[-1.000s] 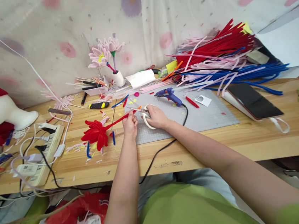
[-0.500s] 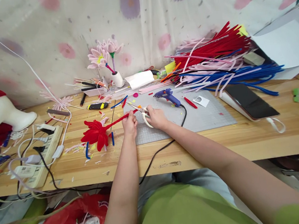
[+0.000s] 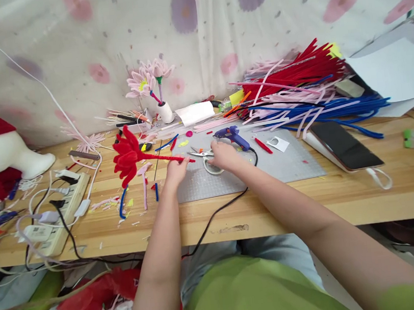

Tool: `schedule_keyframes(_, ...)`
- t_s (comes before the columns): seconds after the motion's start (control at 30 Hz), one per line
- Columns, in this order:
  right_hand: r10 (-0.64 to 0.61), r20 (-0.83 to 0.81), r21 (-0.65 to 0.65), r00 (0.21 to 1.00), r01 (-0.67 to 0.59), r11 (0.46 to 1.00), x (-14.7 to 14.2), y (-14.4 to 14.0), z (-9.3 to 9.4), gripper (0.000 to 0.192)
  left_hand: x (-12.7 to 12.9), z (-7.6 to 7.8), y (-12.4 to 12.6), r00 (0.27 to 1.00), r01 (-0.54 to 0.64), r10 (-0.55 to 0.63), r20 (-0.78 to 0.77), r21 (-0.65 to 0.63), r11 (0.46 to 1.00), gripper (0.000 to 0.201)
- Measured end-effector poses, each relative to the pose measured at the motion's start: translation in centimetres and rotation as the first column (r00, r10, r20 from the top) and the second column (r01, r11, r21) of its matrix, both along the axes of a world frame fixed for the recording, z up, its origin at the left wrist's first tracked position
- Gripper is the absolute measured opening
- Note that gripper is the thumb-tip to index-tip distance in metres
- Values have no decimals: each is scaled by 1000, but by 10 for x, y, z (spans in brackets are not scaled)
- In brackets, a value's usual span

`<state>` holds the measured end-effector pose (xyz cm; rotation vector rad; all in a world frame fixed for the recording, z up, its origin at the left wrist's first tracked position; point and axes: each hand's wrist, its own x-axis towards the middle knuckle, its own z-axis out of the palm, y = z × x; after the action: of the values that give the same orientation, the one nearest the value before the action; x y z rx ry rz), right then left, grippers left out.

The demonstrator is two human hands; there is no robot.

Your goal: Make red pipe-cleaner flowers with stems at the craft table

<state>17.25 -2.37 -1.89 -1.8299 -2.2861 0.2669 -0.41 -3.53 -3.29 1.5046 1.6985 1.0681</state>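
Observation:
My left hand (image 3: 176, 172) pinches the stem of a red pipe-cleaner flower (image 3: 127, 156) near its end. The bloom points left, raised over the table, and the stem's tip pokes out to the right of my fingers. My right hand (image 3: 225, 155) is at the white-handled scissors (image 3: 212, 167), fingers closed at the handle loops. The scissor blades point left, slightly apart, low over the grey cutting mat (image 3: 282, 167). My right fingertips are partly hidden behind the hand. Just behind it lies a blue glue gun (image 3: 232, 135).
Heaped red, pink and blue pipe cleaners (image 3: 288, 87) fill the back right. A phone (image 3: 346, 143) rests on a stand at right. A small white vase (image 3: 165, 112) holds pink flowers. At left are a power strip (image 3: 68, 209) and cables; the glue gun's black cord (image 3: 217, 218) crosses the front edge.
The red flower has lifted and its stem has drawn away from the scissor blades. My left hand has moved slightly left; the scissors have lowered toward the mat with my right hand at them.

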Motion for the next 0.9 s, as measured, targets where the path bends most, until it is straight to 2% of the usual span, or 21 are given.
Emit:
schedule_keyframes(0.07,-6,-20,42,1000,7,999,4,-2,5,32,-5,9,2,961,56,-68,-269,-54,997,21)
schedule_keyframes(0.17,-7,-76,46,997,10,999,10,-6,4,24,-9,21,4,811,77,-147,-567,-146,986,22)
schedule_keyframes(0.23,3,-145,16,989,-1,1000,11,-7,-2,25,-8,24,5,702,82,-193,-686,-191,978,24)
schedule_keyframes(0.3,35,-278,-22,960,-43,999,6,-8,-9,24,-5,24,5,631,82,-220,-744,-219,972,27)
schedule_keyframes(0.37,86,-486,-44,870,-123,991,-4,-8,-13,24,-2,22,5,598,81,-237,-766,-236,968,30)
schedule_keyframes(0.47,153,-748,-8,646,-239,971,-28,-6,-11,32,2,23,5,582,106,-250,-774,-232,967,29)
schedule_keyframes(0.53,149,-795,23,589,-216,976,-42,-4,-4,30,3,24,4,593,120,-254,-764,-228,966,26)
schedule_keyframes(0.6,101,-773,36,627,-116,993,-51,-2,6,21,0,23,3,645,123,-244,-724,-217,968,24)
schedule_keyframes(0.67,56,-730,50,681,-28,998,-55,0,15,19,-4,17,0,753,118,-203,-626,-175,977,29)
schedule_keyframes(0.73,57,-698,54,713,-26,998,-54,3,20,18,-11,6,-3,888,97,-134,-440,-105,990,38)
schedule_keyframes(0.8,86,-682,50,727,-71,996,-52,6,21,14,-20,-9,-6,979,63,-72,-190,-51,997,37)
schedule_keyframes(0.9,126,-681,42,721,-133,990,-49,10,14,11,-32,-27,-11,992,-26,30,120,-37,999,26)
